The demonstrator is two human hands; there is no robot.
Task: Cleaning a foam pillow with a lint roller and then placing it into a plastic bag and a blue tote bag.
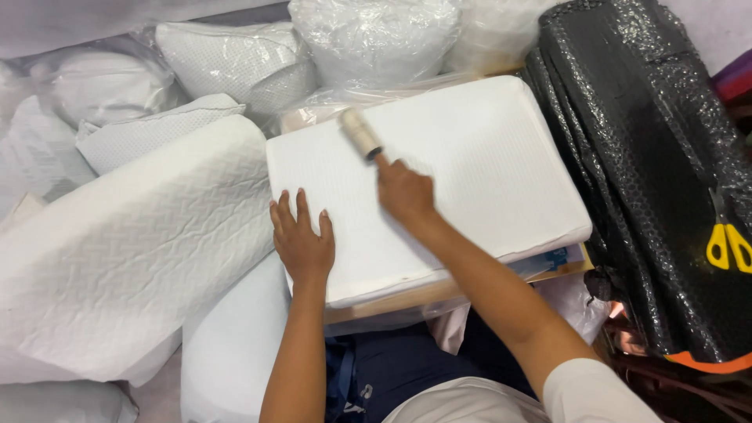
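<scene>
A flat white rectangular pillow (pixel 486 164) lies in front of me on a board. My right hand (pixel 405 192) grips the handle of a lint roller (pixel 360 134), whose pale roll rests on the pillow's upper left part. My left hand (pixel 301 239) lies flat with fingers spread on the pillow's left edge, pressing it down.
A long white quilted pillow (pixel 125 243) lies at the left. Several bagged white pillows (pixel 235 59) are piled behind. A black bubble-wrap bundle (pixel 650 172) stands at the right, with yellow-handled scissors (pixel 728 243) on it. A pale blue cushion (pixel 231 345) sits by my left arm.
</scene>
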